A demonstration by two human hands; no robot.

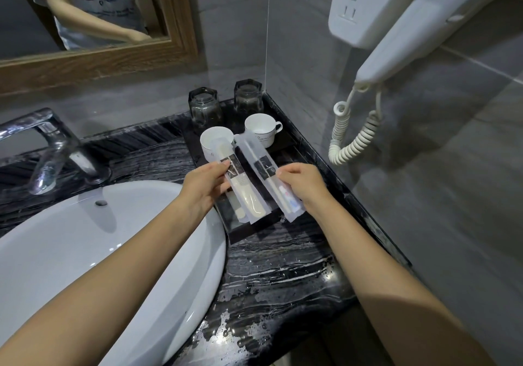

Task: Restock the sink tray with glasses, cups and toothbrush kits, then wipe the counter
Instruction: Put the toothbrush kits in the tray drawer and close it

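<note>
Upper left of frame: wood-framed mirror (93, 54) reflecting a person's torso in a printed shirt. Left edge, mid-height: chrome faucet (53, 150) angled over a white oval sink basin (85, 246) filling the lower left. Across the centre and lower middle: black marble-veined counter (277, 275), wet patches near its lower edge. Centre, reaching in from the lower left: left hand (202, 186), fingers closed in a pinch on the left edge of a translucent packet (244, 184) holding a pale, long-handled item, exact contents not clear; a second similar packet (236, 205) partly hidden beneath it. Just right of centre: right hand (304, 186), thumb and forefinger pinched on the right edge of a toothbrush kit (268, 173), a translucent sleeve with a white brush and a small tube at its near end. Both held packets lying side by side, lengthwise, over the near half of a dark rectangular tray (243, 235) set in the counter's back right corner; whether resting on the tray or lifted just above it, cannot tell. Above the hands, on the tray's far half: two white cups, left cup (213, 142) partly covered by the packet tip, right cup (261, 129) with handle to the right. Behind them, against the wall: two dark faceted glasses, left glass (204, 108) and right glass (248, 98), both upright. Upper right: wall-mounted white hair dryer (410, 26) with socket unit, coiled cord (351, 136) hanging against grey tiles.
</note>
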